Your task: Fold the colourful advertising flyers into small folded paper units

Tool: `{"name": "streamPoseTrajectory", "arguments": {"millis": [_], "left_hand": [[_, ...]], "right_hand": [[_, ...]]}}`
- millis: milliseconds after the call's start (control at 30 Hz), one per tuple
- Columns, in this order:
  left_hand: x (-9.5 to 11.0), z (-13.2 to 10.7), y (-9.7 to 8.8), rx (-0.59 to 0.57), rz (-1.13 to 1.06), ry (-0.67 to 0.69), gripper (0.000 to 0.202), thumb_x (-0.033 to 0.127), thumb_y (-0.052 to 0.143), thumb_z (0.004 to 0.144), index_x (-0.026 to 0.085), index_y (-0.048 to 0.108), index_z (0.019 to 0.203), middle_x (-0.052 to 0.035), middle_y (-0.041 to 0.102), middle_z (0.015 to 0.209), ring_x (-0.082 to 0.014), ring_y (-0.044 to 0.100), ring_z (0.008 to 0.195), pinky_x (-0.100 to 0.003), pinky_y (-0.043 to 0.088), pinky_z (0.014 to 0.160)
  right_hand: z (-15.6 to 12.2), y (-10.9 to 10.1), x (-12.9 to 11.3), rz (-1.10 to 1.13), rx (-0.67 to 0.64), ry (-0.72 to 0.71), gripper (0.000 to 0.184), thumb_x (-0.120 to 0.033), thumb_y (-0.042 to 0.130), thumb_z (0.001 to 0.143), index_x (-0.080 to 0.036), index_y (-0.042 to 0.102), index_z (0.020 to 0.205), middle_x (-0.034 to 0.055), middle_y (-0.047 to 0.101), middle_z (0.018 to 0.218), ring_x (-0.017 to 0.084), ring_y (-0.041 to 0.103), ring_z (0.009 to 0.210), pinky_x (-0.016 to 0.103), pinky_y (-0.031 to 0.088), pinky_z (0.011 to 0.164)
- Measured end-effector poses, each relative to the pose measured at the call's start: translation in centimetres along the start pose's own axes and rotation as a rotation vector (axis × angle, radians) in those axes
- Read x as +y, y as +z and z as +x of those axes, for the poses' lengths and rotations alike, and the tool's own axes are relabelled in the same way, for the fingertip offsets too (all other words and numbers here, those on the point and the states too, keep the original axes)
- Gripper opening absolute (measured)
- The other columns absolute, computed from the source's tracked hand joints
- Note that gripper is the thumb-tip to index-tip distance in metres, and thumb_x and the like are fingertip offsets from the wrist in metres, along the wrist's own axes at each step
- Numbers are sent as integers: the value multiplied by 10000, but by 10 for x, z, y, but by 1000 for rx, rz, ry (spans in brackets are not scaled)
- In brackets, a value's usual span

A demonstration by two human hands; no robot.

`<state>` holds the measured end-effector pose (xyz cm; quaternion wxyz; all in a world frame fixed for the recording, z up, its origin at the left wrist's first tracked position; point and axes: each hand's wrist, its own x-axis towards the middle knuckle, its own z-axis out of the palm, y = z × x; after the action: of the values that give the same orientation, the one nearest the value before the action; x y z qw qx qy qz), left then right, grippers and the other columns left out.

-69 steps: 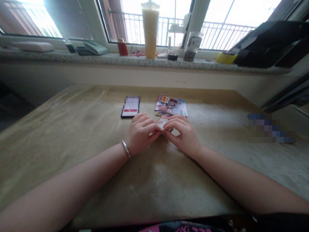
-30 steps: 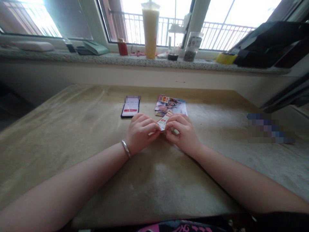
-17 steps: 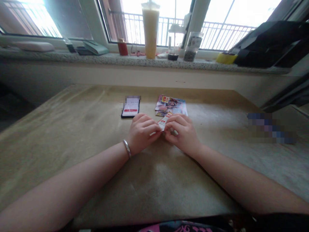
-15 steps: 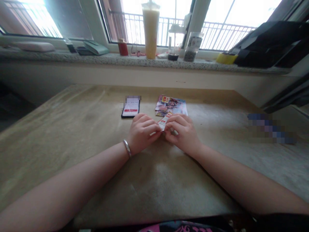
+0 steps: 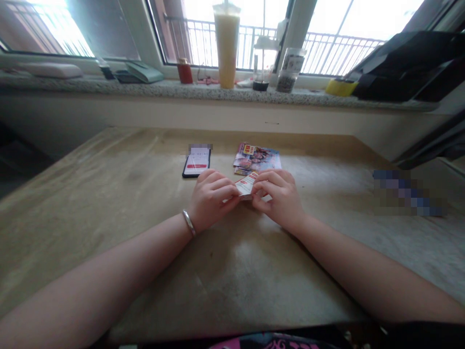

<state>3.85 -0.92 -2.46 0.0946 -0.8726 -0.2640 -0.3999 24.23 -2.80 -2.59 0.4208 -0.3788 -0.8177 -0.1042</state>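
Observation:
A small piece of printed paper, white with red markings, is held between my two hands above the table. My left hand, with a silver bangle at the wrist, pinches its left edge between thumb and fingers. On the other side, my right hand pinches the right edge. The paper looks bent or folded along its near side; part of it is hidden behind my right fingers. Just beyond my hands lies a small stack of colourful printed leaflets.
A phone with a lit screen lies beyond my left hand on the table. A blurred-out bluish item is at the right. The windowsill holds a tall cup of yellow drink, jars and a yellow roll.
My hands have moved slightly apart, and more of the paper's printed face shows between them. The phone and leaflets have stayed in place.

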Motion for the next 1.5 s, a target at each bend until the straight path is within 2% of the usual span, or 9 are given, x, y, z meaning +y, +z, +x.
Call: {"name": "streamPoseTrajectory", "arguments": {"millis": [300,533,967,1100,1167,1300,1500], "left_hand": [[-4,0,2,-35,37,-50,181,397,625,833,229,642,767,10,688,778,-148,571,736,-325,387,744],[-4,1,0,12,27,-38,159,340,634,831,236,648,712,23,697,755,-133,567,703,-322,389,743],[-5,2,-3,40,37,20,104,292,637,831,238,630,741,34,689,769,-136,561,724,-341,396,834],[-13,-1,-2,24,43,-51,121,342,650,815,227,643,778,-2,690,833,-148,570,766,-334,412,815],[-19,-3,-1,15,17,-102,91,316,647,818,227,664,813,-16,685,859,-149,581,786,-328,418,806],[-30,-6,1,21,-106,-113,69,240,623,834,206,678,810,-28,668,827,-138,590,768,-300,444,751],[-31,-8,-1,114,-199,-110,71,210,620,844,192,689,836,-31,629,804,-117,571,740,-270,467,704]], "right_hand": [[-1,2,2,19,-9,50,48,-198,605,775,-236,605,746,4,659,885,208,574,949,387,395,854],[0,-2,-4,32,-2,35,50,-193,598,785,-240,598,769,6,650,873,197,563,901,372,391,834],[0,-2,-2,-21,34,-6,53,-214,620,791,-251,610,756,-4,649,831,184,569,832,364,403,783],[-1,-3,1,-8,89,-12,58,-214,632,799,-249,632,752,7,625,786,175,563,787,354,414,751],[-1,-3,3,14,109,-9,64,-209,640,799,-241,636,743,10,617,762,169,556,761,347,421,736],[-1,-3,5,49,91,-24,70,-212,646,804,-238,641,739,8,634,751,165,561,752,342,427,733],[-3,-1,9,54,43,21,80,-255,636,823,-235,653,748,12,651,755,164,575,766,334,436,746]]}}
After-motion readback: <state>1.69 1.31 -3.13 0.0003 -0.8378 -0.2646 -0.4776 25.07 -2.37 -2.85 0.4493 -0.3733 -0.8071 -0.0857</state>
